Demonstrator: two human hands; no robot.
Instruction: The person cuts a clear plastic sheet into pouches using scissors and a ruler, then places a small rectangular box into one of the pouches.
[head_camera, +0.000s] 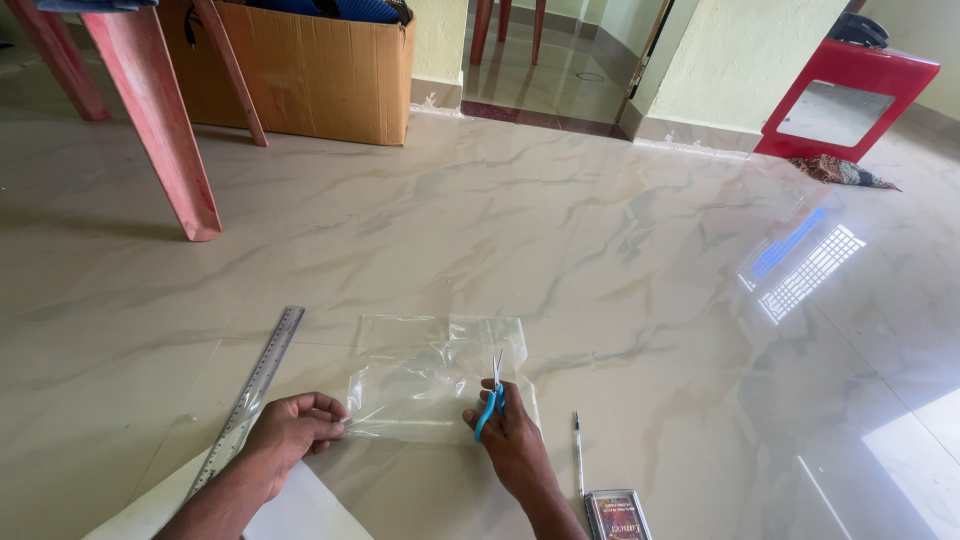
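1. A crinkled clear plastic sheet (430, 375) lies flat on the glossy marbled floor (600, 230), near its front edge.
2. The left hand (292, 430) is curled narrow, pinching the sheet's left edge.
3. The right hand (512, 440) grips one pair of blue-handled scissors (492, 395) — blades on the sheet's right side.
4. One long steel ruler (250, 395) lies just left of the left hand; white paper (290, 510) sits beneath that wrist.
5. Right of the right arm — one thin pen (578, 450) and one small printed box (617, 515).
6. Farther back: one brown cardboard box (310, 75), red plastic chair legs (150, 120), one red cabinet (845, 100).
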